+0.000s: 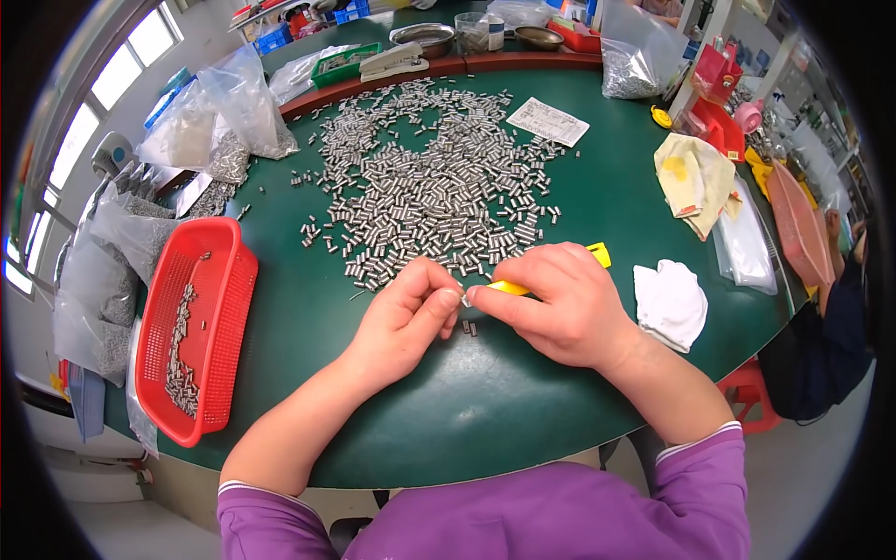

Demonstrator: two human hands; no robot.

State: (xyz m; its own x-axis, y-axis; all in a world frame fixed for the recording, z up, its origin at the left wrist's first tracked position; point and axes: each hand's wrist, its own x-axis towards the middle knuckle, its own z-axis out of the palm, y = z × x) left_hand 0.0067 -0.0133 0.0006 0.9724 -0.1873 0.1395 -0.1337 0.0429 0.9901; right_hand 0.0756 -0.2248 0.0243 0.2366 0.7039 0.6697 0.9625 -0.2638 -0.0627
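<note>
Left hand point(411, 308) pinches a small piece point(465, 299), right hand point(565, 303) a yellow tool point(511, 287).

Small cylinders point(439, 201), centre: shiny metal. Yellow tool point(510, 287), centre: smooth plastic. Tabletop point(523, 411): glossy, smooth. Basket point(237, 308), left: perforated plastic. Bag point(642, 42), upper right: clear plastic film. White bundle point(670, 303), right: matt cloth.

We're in a small-parts workshop: lg. curved green worktable point(597, 210) w/ a heap of small silver metal cylinders point(439, 191), clear plastic bags point(93, 285) of sim. pcs, red perforated plastic basket point(233, 327).
</note>
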